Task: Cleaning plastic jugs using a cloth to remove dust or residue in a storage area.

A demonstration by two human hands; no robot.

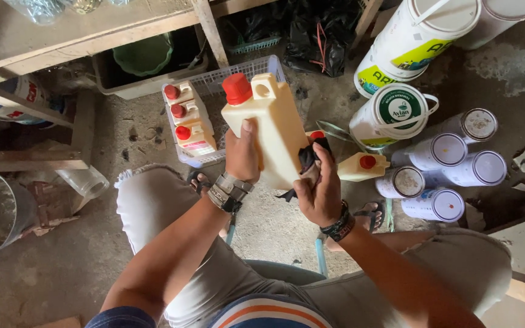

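While we look down from the head camera, our left hand (241, 158) wraps its fingers around the side of a cream plastic jug (270, 130) with a red cap (237, 88), thumb pressed flat on its face. Our right hand (320, 191) clenches a dark rag (308, 159) against the jug's lower right edge. Just beyond the left fingertips sits a white basket (214, 82) holding three more red-capped jugs (191, 124). Past the right fingers lies a small cream bottle (363, 167), with white cans (451, 173) and paint buckets (396, 112) further out on the concrete floor (50, 267)
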